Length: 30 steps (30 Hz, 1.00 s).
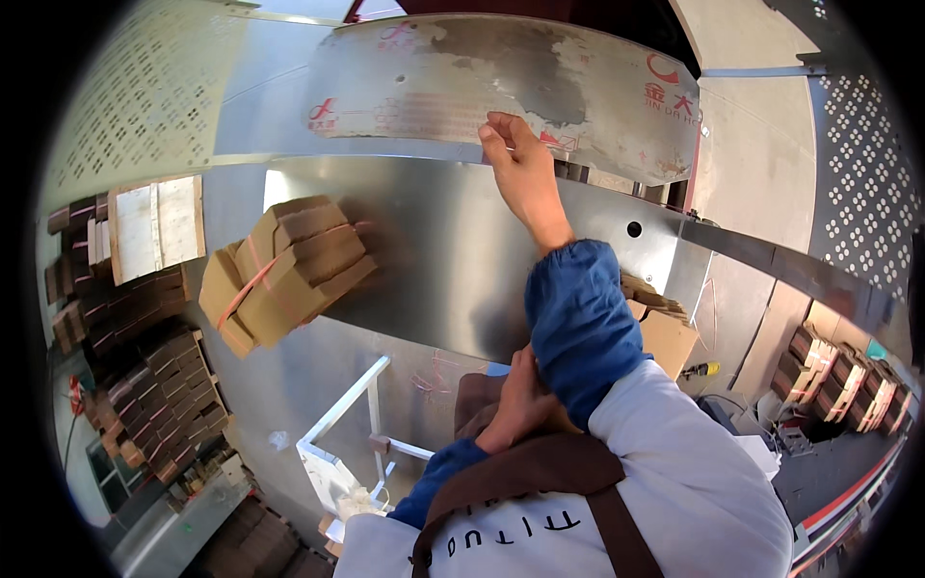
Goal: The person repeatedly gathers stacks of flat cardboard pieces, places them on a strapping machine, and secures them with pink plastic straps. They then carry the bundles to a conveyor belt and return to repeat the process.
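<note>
My right hand, in a blue oversleeve, reaches over the metal table toward the edge of a worn metal panel with red print. Its thumb and fingers are curled close together; anything between them is too small to make out. Held low in front of my brown apron, my left hand has its fingers bent together, and the right sleeve partly covers it. A bundle of folded brown cardboard, bound with pink strapping, rests tilted over the table's left end, apart from both hands. Its right side is blurred.
Strapped cardboard stacks stand on the left, below a white-topped wooden crate. More bundles lie at the right. A pale metal frame stands before the table. Cardboard pieces lean beside my right arm.
</note>
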Tool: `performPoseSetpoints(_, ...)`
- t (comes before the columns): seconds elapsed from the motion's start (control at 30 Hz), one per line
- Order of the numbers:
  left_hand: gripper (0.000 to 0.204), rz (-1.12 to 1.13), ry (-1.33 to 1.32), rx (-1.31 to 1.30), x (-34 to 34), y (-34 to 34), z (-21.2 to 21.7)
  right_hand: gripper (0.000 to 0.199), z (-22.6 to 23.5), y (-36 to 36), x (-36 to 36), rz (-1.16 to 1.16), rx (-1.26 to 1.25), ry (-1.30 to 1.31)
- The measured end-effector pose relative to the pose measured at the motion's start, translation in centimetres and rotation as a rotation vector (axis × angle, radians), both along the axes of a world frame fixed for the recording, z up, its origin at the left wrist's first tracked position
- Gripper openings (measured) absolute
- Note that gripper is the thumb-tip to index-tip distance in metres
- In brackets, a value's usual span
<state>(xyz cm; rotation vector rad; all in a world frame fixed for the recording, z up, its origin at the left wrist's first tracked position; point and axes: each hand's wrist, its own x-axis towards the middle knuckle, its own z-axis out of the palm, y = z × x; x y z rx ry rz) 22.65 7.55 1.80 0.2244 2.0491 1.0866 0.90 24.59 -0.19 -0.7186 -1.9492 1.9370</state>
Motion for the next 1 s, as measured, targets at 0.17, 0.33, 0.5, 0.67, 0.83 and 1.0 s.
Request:
performPoseSetpoints(0.17, 0.081, 0.015, -0.064, -0.045, -0.6, 0.9, -0.3, 0.041, -0.2, 2.4, -0.6, -0.018, -0.102, -0.018)
performPoseSetpoints(0.33, 0.091, 0.14, -0.205, 0.04, 0.9, -1.4, -5.0, 0.037, -0.6, 4.1, -1.2, -0.118, 0.03, 0.109)
performPoseSetpoints(0.5, 0.095, -0.143, 0.395, -0.156, -0.3, -0.3, -1.1, 0.036, 1.9, 4.2, 0.4, -0.123, 0.022, 0.23)
performPoseSetpoints(0.67, 0.039, -0.658, 0.782, -0.052, 0.5, -0.9, -0.5, 0.04, 6.7, 5.1, 2.0, -0.045, -0.076, 0.336)
performPoseSetpoints(0.83, 0.05, -0.708, 0.842, -0.092, -0.1, 2.0, 3.5, 0.038, 9.4, 10.0, 10.4, -0.017, 0.013, 0.365)
performPoseSetpoints(1.0, 0.068, -0.732, 0.839, -0.126, 0.5, 1.8, 4.5, 0.045, -7.0, 17.1, 29.9, -0.203, 0.236, -0.359)
